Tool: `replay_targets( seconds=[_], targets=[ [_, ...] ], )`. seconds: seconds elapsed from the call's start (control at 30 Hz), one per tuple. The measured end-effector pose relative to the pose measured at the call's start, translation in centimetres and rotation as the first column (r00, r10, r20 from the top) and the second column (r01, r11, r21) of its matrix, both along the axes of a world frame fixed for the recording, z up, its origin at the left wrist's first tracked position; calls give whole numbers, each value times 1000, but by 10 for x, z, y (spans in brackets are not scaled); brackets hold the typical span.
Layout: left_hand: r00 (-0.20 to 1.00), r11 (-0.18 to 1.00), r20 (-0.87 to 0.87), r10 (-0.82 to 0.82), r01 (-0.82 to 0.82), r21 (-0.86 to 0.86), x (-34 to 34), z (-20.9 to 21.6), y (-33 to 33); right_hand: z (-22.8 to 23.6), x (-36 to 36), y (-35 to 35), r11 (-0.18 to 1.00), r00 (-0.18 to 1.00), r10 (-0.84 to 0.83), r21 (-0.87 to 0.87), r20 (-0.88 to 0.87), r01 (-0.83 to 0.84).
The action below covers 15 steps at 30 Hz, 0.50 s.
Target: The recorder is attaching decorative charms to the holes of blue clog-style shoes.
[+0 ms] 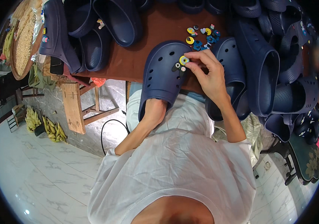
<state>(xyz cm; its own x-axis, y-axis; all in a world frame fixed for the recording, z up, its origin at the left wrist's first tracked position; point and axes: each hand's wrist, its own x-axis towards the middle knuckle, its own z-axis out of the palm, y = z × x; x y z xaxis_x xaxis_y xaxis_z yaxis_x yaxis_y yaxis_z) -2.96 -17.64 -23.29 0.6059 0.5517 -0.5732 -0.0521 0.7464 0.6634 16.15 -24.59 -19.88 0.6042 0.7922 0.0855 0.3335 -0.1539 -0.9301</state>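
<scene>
A navy clog [163, 72] with holes in its top lies at the table's near edge, its heel toward me. My left hand [155, 112] reaches into its heel opening, and the fingers are hidden inside. Thumb and forefinger of my right hand [209, 72] pinch a round yellow shoe charm [183, 60] against the right side of the clog's toe. Just below it, a black game-controller charm [178, 67] sits on the clog. Beyond my right hand several loose charms [204, 35], yellow, blue and white, are scattered on the brown tabletop [125, 61].
More navy clogs [117, 22] stand at the far left, and others are piled on the right [256, 71]. A wooden stool [73, 108] is left of the table. Bananas [55, 128] lie on the floor, and a basket of grain [24, 41] is at far left.
</scene>
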Motion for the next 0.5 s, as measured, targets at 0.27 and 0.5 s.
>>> replay_targets(
  seconds=[0.27,0.5],
  targets=[
    [998,998,-47,-39,37,-43,0,1,-3,3,4,-1,999,995,21,-44,93,-17],
    [999,998,35,-20,22,-50,0,-2,-4,0,8,-4,998,987,58,-40,153,-52]
  ],
)
